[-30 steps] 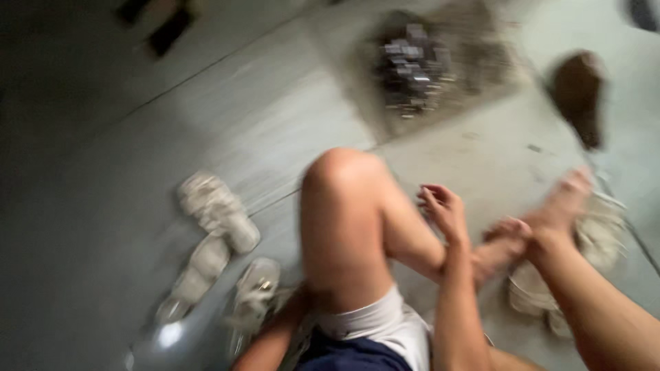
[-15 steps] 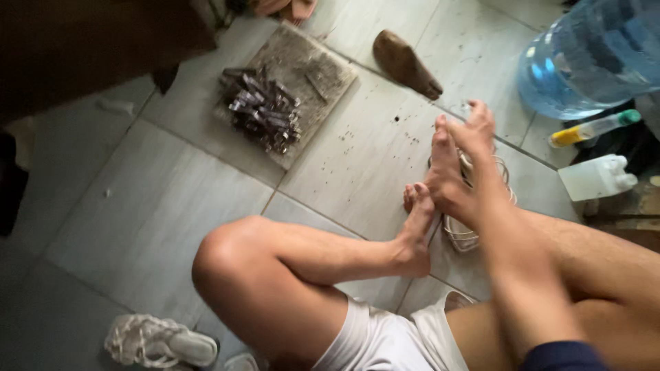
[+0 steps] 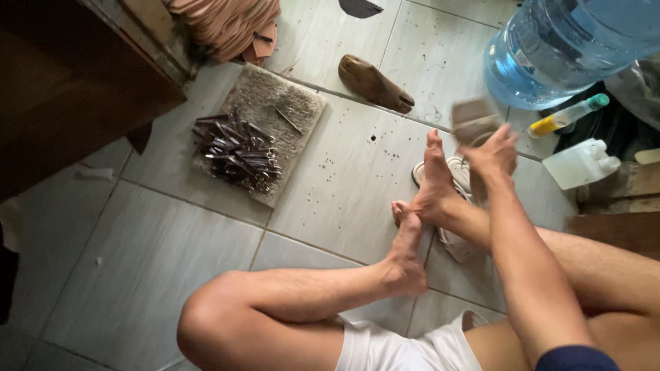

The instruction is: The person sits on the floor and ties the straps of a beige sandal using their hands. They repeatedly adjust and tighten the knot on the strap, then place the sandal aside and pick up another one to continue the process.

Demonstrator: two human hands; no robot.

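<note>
— Fingers (image 3: 505, 137) of the right hand (image 3: 491, 154) are seen closed on a blurred tan block (image 3: 473, 118), held just above the white sandal (image 3: 459, 175) by the feet; the left hand is not shown.

— A slip is judged possible: dropped, the block could strike the toes.

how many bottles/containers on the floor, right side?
3. Large blue water jug at top right; slim bottle with green cap just below it; white plastic canister under that. Dark clutter behind may hide more.
</note>
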